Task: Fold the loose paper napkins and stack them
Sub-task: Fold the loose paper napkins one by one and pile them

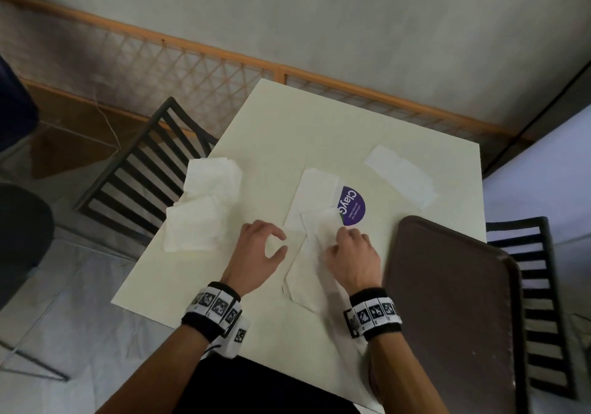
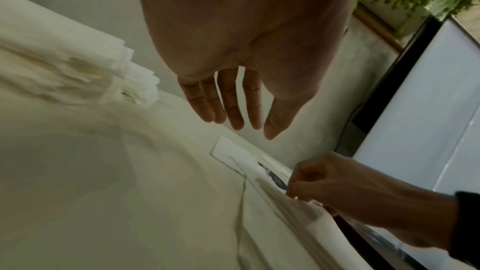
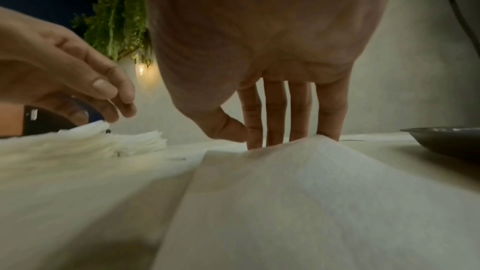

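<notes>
A white paper napkin (image 1: 308,266) lies lengthwise on the cream table (image 1: 198,285) in front of me. My right hand (image 1: 339,237) pinches its raised far edge (image 3: 319,141), fingers pointing down onto it. My left hand (image 1: 281,242) hovers just left of that napkin with relaxed, slightly curved fingers and holds nothing. A thick pile of loose napkins (image 1: 204,202) sits at the table's left edge. One folded napkin (image 1: 315,193) lies in the centre and another folded napkin (image 1: 399,178) lies at the far right.
A brown tray (image 1: 447,301) fills the table's near right corner, close to my right wrist. A round purple sticker (image 1: 351,204) shows beside the centre napkin. Black slatted chairs stand at the left (image 1: 140,164) and right (image 1: 537,285). A wooden lattice rail runs behind the table.
</notes>
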`<state>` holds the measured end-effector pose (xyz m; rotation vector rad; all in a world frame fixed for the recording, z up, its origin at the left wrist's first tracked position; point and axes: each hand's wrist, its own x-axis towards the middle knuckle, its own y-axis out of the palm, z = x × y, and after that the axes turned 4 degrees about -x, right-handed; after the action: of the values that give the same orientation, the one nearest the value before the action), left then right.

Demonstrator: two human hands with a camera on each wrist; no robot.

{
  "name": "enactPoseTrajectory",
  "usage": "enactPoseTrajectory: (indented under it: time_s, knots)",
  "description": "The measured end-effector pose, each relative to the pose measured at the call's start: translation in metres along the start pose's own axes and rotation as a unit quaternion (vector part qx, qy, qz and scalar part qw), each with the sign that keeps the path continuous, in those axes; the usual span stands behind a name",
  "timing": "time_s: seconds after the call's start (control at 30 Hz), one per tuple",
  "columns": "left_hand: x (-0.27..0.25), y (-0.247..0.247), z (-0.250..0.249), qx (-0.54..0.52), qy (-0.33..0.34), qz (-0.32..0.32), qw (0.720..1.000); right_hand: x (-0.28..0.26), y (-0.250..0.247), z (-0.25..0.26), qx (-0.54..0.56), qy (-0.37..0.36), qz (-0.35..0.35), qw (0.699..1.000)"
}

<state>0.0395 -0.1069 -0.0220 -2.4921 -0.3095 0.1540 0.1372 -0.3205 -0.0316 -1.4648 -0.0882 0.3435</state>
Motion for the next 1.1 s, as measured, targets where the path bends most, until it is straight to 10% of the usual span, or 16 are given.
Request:
enactPoseTrajectory:
  time_s: [0.27,0.47,0.63,0.8,1.1]
  knots:
    - [0.005,0.011,-0.026,-0.078,0.004,0.060,0.995,-0.001,-0.027,-0.013,0.277,0.022,-0.068,0.958]
    - [0.013,-0.002,-0.060,-0.241,-0.077,0.083,0.964,-0.026,-0.093,0.012,0.603,0.004,-0.068,0.795]
    - [0.013,-0.022,-0.079,-0.320,-0.023,0.010,0.947,-0.028,-0.096,0.023,0.692,0.059,-0.064,0.717]
    - [0.014,-0.038,-0.084,-0.287,-0.028,-0.012,0.957,-0.030,-0.093,0.032,0.704,0.054,0.171,0.688]
    - [0.018,-0.077,-0.072,-0.254,0.051,0.004,0.966,-0.013,-0.081,0.032,0.703,-0.090,0.003,0.706]
